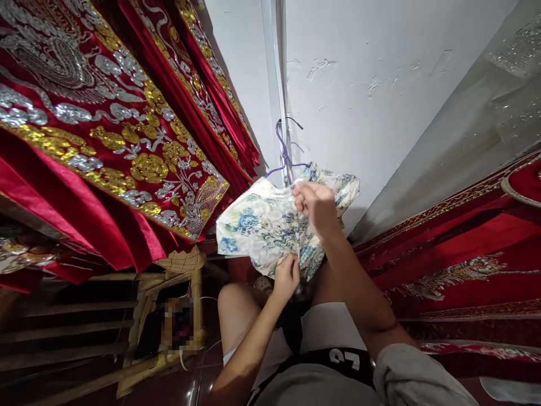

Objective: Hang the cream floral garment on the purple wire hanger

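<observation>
A cream garment with blue flower print (pixel 257 225) hangs on a purple wire hanger (pixel 282 152) hooked by a white wall strip. My right hand (pixel 315 206) is closed on the garment's upper front edge near the collar. Lower down, my left hand (pixel 286 275) pinches the same front edge close to the hem. Both hands grip the cloth where its two front panels meet. My knees and grey shorts show below the garment.
Red robes with gold and silver embroidery (pixel 105 141) hang close on the left. More red embroidered cloth (pixel 465 254) hangs on the right, partly under clear plastic. A wooden stool with woven seat (pixel 177 304) stands at the lower left. The white wall (pixel 380 84) is straight ahead.
</observation>
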A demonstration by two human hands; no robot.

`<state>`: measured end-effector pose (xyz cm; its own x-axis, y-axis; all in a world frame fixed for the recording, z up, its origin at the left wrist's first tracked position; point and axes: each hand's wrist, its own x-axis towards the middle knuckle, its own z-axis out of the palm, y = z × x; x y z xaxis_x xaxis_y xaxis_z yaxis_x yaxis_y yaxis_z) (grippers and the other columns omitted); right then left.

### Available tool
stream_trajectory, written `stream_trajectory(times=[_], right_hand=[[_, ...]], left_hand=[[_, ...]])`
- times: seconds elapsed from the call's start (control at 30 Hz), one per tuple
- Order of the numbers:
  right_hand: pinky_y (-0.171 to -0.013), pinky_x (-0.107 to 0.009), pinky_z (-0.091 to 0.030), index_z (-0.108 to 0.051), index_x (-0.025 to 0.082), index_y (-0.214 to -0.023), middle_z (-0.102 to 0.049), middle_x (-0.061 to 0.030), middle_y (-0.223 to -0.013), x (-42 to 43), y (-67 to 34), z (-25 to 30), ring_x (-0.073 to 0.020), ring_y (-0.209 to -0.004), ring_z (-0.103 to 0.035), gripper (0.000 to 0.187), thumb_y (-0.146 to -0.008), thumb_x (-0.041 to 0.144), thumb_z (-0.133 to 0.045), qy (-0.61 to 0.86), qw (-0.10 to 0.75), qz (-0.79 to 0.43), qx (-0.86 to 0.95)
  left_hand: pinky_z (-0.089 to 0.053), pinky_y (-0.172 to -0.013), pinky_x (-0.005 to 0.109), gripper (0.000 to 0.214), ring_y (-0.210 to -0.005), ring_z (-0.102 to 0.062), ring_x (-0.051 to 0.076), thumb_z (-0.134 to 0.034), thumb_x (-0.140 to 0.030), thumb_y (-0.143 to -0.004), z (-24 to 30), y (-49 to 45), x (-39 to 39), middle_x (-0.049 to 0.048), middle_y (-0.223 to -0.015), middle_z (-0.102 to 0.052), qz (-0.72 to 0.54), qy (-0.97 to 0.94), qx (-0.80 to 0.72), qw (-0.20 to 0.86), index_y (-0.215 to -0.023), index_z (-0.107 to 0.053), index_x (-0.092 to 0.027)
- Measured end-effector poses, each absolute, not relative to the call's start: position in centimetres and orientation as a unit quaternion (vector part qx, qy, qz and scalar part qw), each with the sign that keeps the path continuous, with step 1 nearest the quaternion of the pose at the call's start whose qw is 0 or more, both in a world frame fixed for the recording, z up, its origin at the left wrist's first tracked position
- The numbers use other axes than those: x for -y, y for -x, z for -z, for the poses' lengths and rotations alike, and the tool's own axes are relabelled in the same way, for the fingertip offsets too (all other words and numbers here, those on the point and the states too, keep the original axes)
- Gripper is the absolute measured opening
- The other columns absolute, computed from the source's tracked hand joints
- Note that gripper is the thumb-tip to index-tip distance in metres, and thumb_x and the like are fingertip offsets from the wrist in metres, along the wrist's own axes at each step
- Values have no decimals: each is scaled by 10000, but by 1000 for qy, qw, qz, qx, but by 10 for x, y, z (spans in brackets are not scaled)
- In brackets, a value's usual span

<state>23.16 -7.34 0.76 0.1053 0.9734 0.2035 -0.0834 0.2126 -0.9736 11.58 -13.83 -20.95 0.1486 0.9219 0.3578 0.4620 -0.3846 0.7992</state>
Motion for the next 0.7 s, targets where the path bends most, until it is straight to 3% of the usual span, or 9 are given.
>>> stream_trajectory(times=[0.17,0.23,0.33,0.43,0.53,0.7], right_hand=[[-452,-216,-314,-665,161,-770,-579,35,-519,75,-221,-25,-73,-415,-393,252,-926,335,-571,431,570,-409,567],[-461,-216,-324,-667,167,-764,-575,39,-517,82,-222,-17,-82,-434,-430,235,-921,302,-554,432,566,-400,577],[-463,-223,-318,-658,171,-721,-560,41,-497,88,-227,-7,-90,-442,-440,242,-909,274,-544,444,557,-381,590],[-464,-230,-311,-650,175,-706,-550,41,-490,90,-229,-8,-91,-438,-431,263,-914,296,-545,441,557,-370,599],[-483,-238,-326,-638,179,-695,-541,39,-494,87,-230,-8,-98,-450,-448,273,-916,306,-540,440,546,-359,615],[-496,-260,-278,-524,201,-579,-440,50,-468,82,-232,24,-100,-456,-401,299,-872,254,-542,501,463,-348,643]], left_hand=[[-498,-788,367,190,-808,-629,233,-518,-344,-990,157,-100,107,50,-807,-641,-403,-754,-440,276,-853,-563,-222],[-514,-891,364,170,-932,-669,219,-545,-355,-1004,114,-92,96,63,-973,-696,-491,-723,-405,270,-1081,-600,-214],[-514,-959,365,309,-995,-676,196,-491,-340,-1044,49,-83,82,69,-1055,-702,-586,-683,-395,184,-1323,-551,-222],[-521,-902,336,217,-955,-671,185,-502,-321,-1046,9,-82,72,58,-1006,-717,-533,-746,-376,135,-1124,-668,-206],[-508,-805,295,201,-841,-647,162,-544,-292,-1029,-4,-86,70,36,-888,-701,-523,-766,-364,85,-922,-675,-182],[-489,-816,280,174,-843,-622,151,-569,-287,-1010,-4,-64,64,20,-876,-670,-661,-649,-376,22,-907,-658,-178]])
